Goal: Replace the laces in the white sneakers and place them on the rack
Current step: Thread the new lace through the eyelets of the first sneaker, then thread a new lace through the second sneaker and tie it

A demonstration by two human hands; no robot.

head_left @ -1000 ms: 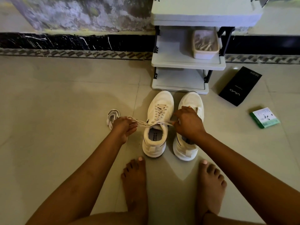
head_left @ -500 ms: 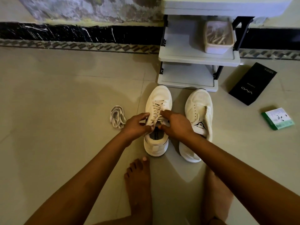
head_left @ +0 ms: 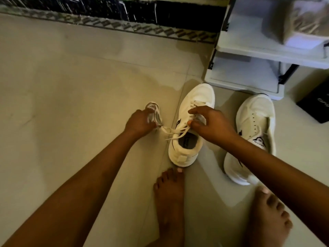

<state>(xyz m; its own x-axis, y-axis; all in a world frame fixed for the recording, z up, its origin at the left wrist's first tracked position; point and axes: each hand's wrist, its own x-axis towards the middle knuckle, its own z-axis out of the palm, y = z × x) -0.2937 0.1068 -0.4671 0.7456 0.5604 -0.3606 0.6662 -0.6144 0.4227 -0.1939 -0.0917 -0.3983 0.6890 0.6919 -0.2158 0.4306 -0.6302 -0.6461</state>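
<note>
Head view. The laced sneaker stands on the floor at the middle of the frame, toe toward the top, heel toward the bare left foot below it. Its long axis runs bottom to top, leaning slightly right. The right hand sits over the tongue, its fingers curled and pinching the lacing near the top eyelets. The left hand is just left of the shoe, clenched on the lace end, which stretches nearly level across to the shoe's collar. Behind that hand lies the loose bundle of lace; whether the hand also touches it cannot be told.

The relation that matters: the lace runs sideways, across the shoe's long axis, so the pull is leftward while the right hand steadies the upper. The right hand is the nearer to the eyelets.

The second sneaker lies to the right, eyelets bare and tongue flopped open, apparently not yet relaced. The rack stands at upper right, just beyond both toes, a dark box at the right edge.
</note>
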